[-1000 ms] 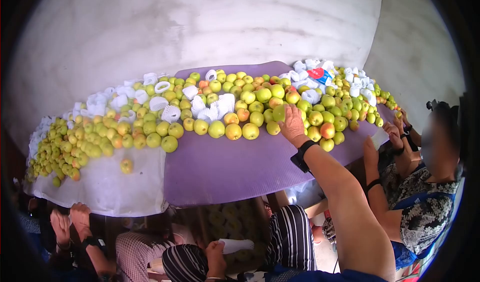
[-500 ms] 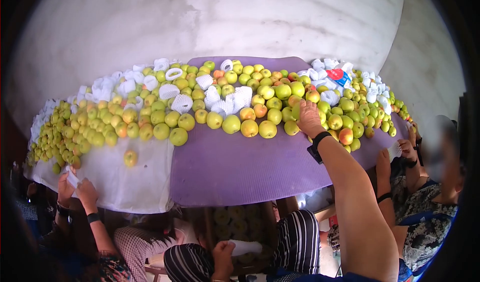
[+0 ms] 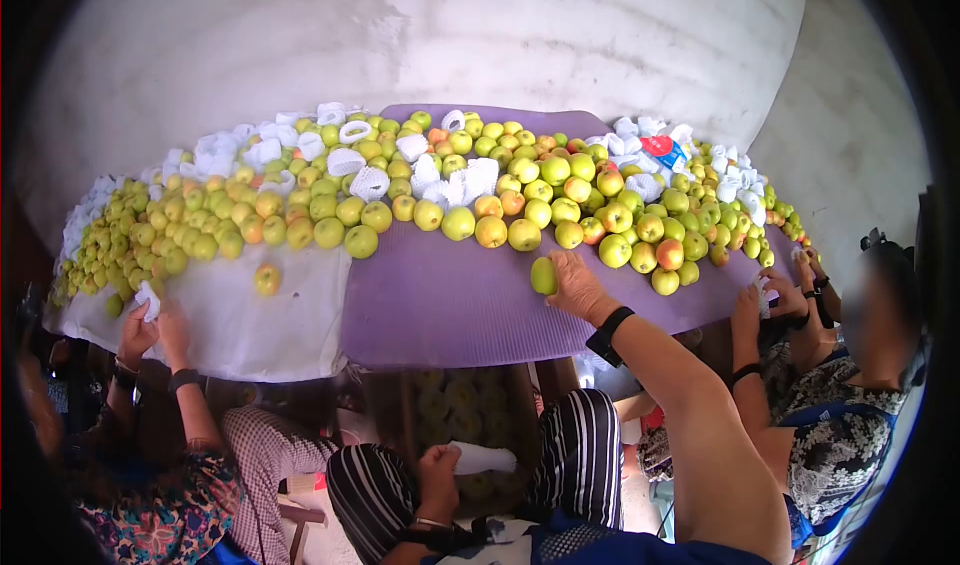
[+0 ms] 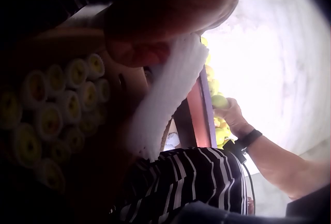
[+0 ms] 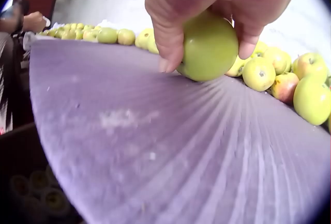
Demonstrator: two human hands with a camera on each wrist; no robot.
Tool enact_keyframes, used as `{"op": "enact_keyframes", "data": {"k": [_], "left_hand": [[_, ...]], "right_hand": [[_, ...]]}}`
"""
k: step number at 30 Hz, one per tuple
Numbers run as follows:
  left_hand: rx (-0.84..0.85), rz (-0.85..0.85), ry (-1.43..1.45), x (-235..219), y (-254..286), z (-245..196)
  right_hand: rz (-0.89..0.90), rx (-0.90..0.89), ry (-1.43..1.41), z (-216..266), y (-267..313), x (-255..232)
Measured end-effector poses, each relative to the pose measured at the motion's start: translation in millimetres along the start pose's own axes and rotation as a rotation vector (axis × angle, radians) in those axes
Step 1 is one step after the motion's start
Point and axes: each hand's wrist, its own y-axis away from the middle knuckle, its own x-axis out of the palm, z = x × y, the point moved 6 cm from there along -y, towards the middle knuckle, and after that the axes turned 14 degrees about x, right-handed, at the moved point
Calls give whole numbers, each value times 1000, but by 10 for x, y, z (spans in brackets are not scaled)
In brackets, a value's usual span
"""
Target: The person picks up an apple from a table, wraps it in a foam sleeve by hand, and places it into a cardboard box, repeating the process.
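My right hand (image 3: 578, 287) grips a green apple (image 5: 209, 48) between thumb and fingers, just over the purple ribbed mat (image 3: 450, 305). Behind it spreads a long heap of green and reddish apples (image 5: 258, 74). Down at my lap, my left hand (image 3: 437, 480) pinches one end of a white foam net sleeve (image 4: 168, 95), which hangs out flat and looks unfilled. Below the sleeve, a box (image 4: 124, 66) holds rows of apples in foam nets (image 4: 51, 118), with their tops showing.
Loose foam nets (image 3: 460, 183) lie among the heap. One apple (image 3: 267, 279) sits apart on the white cloth (image 3: 250, 325). On the left, another person's hands (image 3: 150, 330) hold a white net; at right a person (image 3: 840, 415) works close to my arm.
My right hand has drawn a green apple out of the heap, toward me and left over the mat. My left hand still holds the foam sleeve at my lap.
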Motion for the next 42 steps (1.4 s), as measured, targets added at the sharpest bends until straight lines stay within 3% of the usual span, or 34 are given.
{"op": "enact_keyframes", "data": {"k": [2, 6, 8, 9, 11, 14, 24, 26, 29, 30, 32, 33, 35, 38, 42], "left_hand": [[2, -5, 20, 17, 15, -54], [10, -9, 65, -7, 17, -35], [-1, -13, 33, -39, 14, -19], [-2, -12, 34, -39, 21, -37], [-45, -19, -12, -41, 33, -58], [-39, -16, 52, -29, 33, -47], [-28, 6, 97, -54, 9, 23], [-51, -13, 76, -63, 23, 15], [-20, 28, 73, -56, 35, 9], [-22, 26, 72, -54, 42, 3], [-28, 35, 56, -30, 42, -16], [-29, 34, 57, -24, 42, -3], [-27, 41, 63, -17, 32, 7], [-37, 33, 42, -29, 40, -3], [-33, 38, 45, -49, 43, 4]], "right_hand": [[-7, -65, 146, 56, 123, 39], [-51, -87, 44, 168, 222, -85], [149, 27, -11, 46, 197, 59], [149, 28, -10, 63, 205, 39], [196, 192, -148, 22, 205, 17], [102, 215, -204, -61, 212, 53], [190, 241, -61, 21, 255, -7], [338, 371, -466, -29, 296, 93], [432, 280, -700, -63, 296, 254], [435, 281, -701, -69, 318, 308], [420, 92, -607, 23, 367, 376], [422, 92, -605, 112, 405, 328], [296, 87, -341, 360, 499, 90], [343, 34, -243, 469, 514, 32], [509, 203, -452, 502, 543, 70]]}}
